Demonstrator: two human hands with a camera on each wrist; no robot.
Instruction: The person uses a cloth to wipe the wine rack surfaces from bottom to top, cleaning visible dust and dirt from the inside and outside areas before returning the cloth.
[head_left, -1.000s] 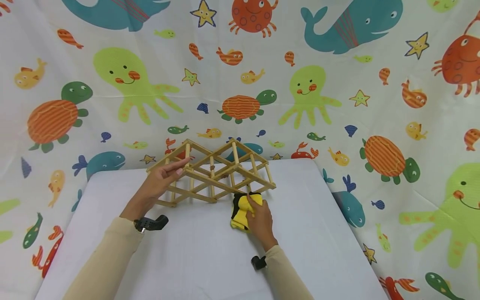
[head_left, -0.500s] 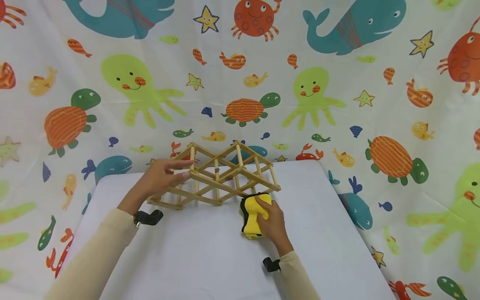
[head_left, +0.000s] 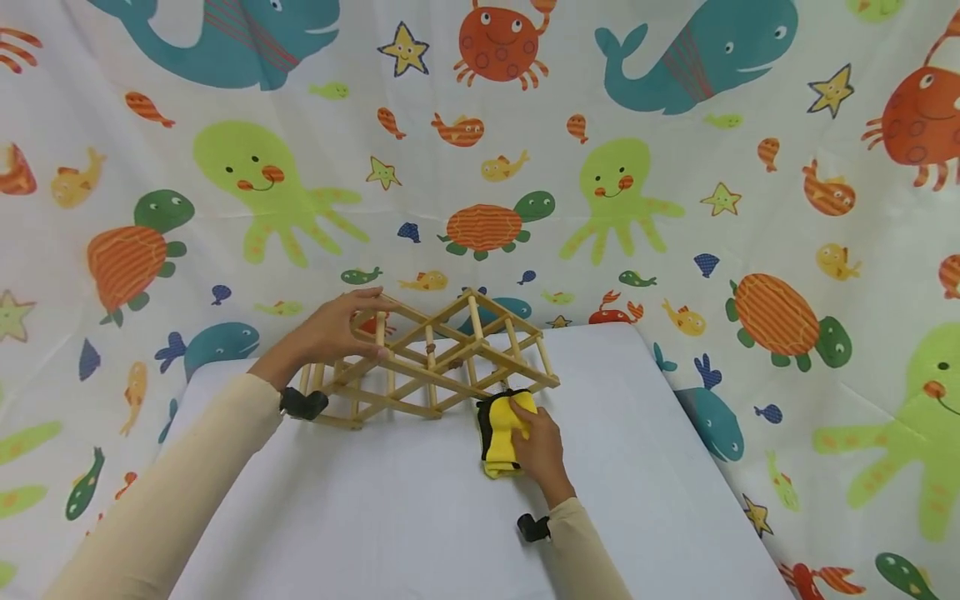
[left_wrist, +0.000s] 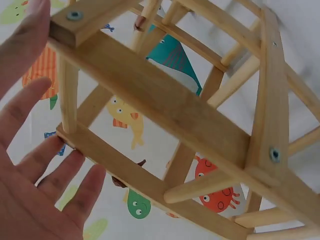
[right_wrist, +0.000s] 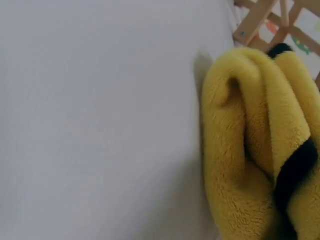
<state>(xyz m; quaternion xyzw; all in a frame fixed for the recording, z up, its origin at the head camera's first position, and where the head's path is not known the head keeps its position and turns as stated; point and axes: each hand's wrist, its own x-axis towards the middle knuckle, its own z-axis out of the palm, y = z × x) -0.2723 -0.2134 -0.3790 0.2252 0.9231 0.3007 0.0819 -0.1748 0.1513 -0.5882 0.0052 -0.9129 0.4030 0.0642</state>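
Note:
A folding wooden lattice rack [head_left: 472, 343] with round dowels stands toward the back of the table. My left hand [head_left: 330, 333] spans its upper left corner in the head view, thumb on one side and fingers on the other. In the left wrist view the thumb touches a screwed corner, and fingertips reach a lower wooden bar [left_wrist: 135, 172]. With my right hand [head_left: 542, 450] I grip a folded yellow cloth [head_left: 498, 442] with black edging, at the rack's lower front right. Thick plush folds of this cloth [right_wrist: 225, 145] fill the right wrist view's right side, where the hand is hidden.
White fabric covers the table [head_left: 375, 517]. Behind it hangs a curtain [head_left: 420, 175] printed with sea animals, close to the rack's back. Each wrist bears a small black camera mount [head_left: 303, 404].
My left hand has risen onto the rack's upper corner, its thumb and fingers spread wider apart. The cloth in my right hand has shifted slightly right along the rack. The head view has shifted slightly.

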